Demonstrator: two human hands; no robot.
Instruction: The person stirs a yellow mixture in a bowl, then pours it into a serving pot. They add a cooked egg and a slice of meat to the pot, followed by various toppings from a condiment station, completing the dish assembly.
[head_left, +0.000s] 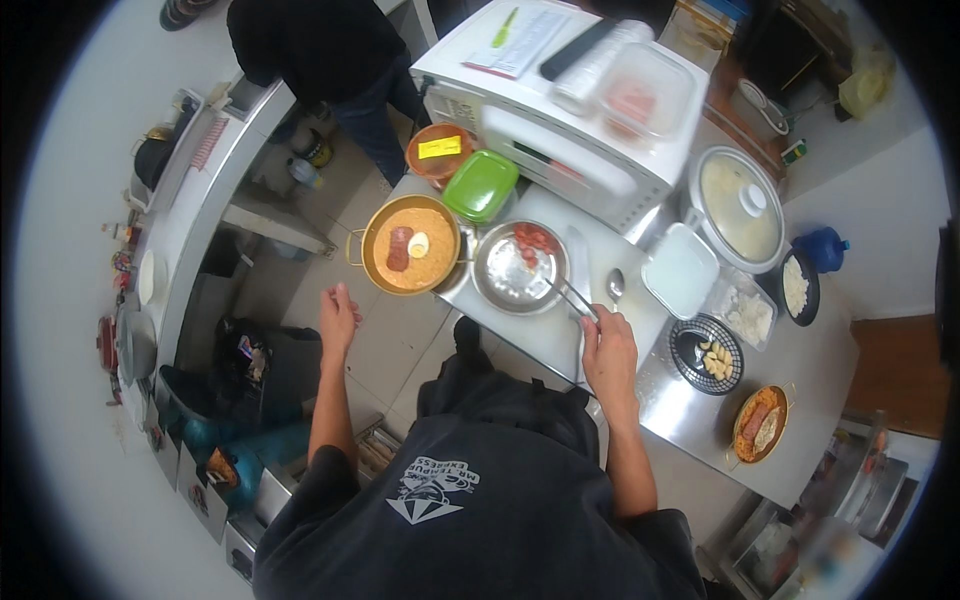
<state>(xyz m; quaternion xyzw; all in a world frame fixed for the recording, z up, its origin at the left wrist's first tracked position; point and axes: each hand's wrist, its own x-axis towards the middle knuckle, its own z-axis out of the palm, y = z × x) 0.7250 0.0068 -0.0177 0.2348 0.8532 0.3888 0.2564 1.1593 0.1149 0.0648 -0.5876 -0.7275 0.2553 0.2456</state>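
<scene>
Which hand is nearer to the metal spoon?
Right. The right hand, holding tongs, is just below the spoon in the picture; the left hand is far to its left.

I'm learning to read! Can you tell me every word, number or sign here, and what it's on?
I won't copy words out, but here's where they are:
Dark shirt: pale lettering with a drawing.
Yellow label on the orange-brown container: too small to read.
Paper on the white microwave: too blurred.
Microwave's control panel: too small.
</scene>
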